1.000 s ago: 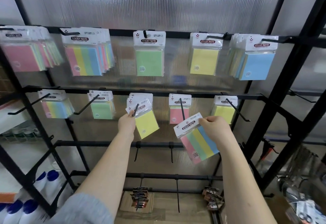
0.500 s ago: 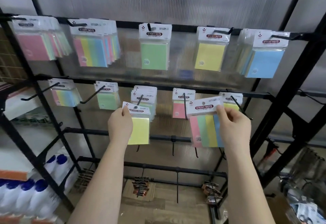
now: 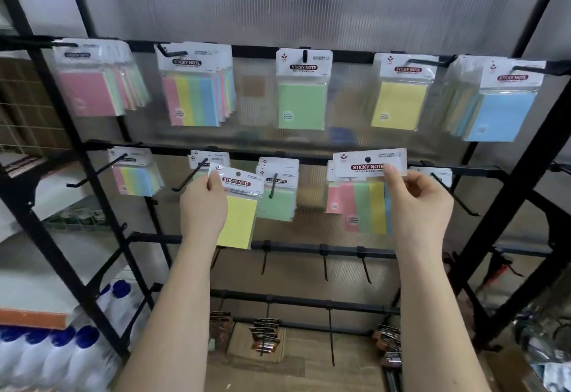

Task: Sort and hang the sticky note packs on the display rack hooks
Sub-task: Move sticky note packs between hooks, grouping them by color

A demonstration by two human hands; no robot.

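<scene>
Two "STICKY NOTE" packs held up at the rack's middle row

The left hand (image 3: 202, 206) pinches a yellow pack (image 3: 239, 209) by its white header card, at 9 o'clock from the hanging green packs (image 3: 276, 197). The right hand (image 3: 417, 200) pinches a striped pack (image 3: 369, 194) by its header, red-banded "STICKY NOTE", before the pink pack's hook.

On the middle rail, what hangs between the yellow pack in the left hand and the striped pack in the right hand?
In the head view, a hook holding green packs hangs between the yellow pack and the striped pack.
</scene>
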